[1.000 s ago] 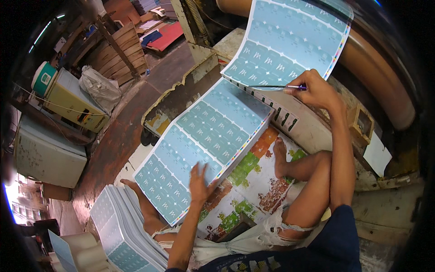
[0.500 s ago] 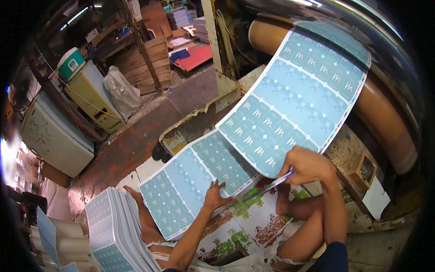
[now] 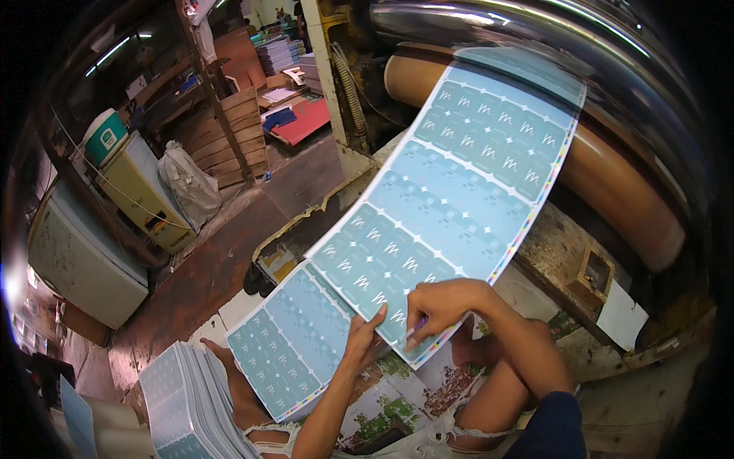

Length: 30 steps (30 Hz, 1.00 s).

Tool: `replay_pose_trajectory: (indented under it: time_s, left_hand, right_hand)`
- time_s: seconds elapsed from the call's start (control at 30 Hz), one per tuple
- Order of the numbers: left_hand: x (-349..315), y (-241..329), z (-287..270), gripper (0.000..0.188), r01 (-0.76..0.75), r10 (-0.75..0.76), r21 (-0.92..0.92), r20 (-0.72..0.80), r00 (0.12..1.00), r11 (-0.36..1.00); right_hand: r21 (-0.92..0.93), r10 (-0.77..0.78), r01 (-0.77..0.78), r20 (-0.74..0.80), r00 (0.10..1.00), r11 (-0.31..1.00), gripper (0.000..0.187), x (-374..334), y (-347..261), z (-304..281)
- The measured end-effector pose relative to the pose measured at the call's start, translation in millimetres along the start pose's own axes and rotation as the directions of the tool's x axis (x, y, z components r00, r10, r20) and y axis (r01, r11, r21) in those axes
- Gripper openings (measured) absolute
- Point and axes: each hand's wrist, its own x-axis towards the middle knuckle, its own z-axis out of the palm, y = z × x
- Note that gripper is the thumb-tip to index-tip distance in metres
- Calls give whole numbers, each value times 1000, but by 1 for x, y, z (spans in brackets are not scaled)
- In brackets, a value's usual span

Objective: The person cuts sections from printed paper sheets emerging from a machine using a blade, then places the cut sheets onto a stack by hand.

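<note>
A long printed sheet (image 3: 459, 206) in pale blue and teal comes down from rollers toward me, its near end hanging over other printed sheets (image 3: 302, 321) across my lap. My left hand (image 3: 363, 336) is closed on the near edge of the hanging sheet, one digit on top. Over the sheet's near right corner, my right hand (image 3: 443, 306) is curled around scissors (image 3: 417, 329); only a small purple part shows now, the blades being hidden.
A tall stack of printed sheets (image 3: 187, 390) stands at my left. Beyond the hanging sheet are a brown roller (image 3: 634, 199) and a shiny metal cylinder (image 3: 428, 23). A small wooden box (image 3: 592, 269) sits on the ledge at right, beside a white paper (image 3: 621, 317).
The hanging sheet has come further down and toward me. My right hand has moved left with the scissors, over the sheet. My left hand has gone from the lower sheets to the hanging edge.
</note>
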Motion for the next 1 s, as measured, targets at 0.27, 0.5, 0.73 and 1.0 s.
replay_pose_trajectory:
  time_s: [0.27, 0.5, 0.73, 1.0]
  left_hand:
    - [-50, 18, 69, 43, -208, 238, 196, -143, 961, 958]
    - [-116, 44, 188, 32, -273, 336, 348, -137, 932, 897]
    - [-99, -43, 222, 36, -421, 587, 506, -227, 777, 753]
    - [-37, -121, 201, 44, -464, 763, 726, -128, 634, 508]
  right_hand:
    - [157, 204, -135, -619, 759, 978, 46, -143, 71, -92]
    - [307, 246, -269, -939, -238, 913, 39, -311, 148, -140]
    - [180, 71, -109, -768, -636, 978, 44, -366, 303, -97]
    - [192, 283, 223, -809, -516, 956, 32, -426, 506, -79]
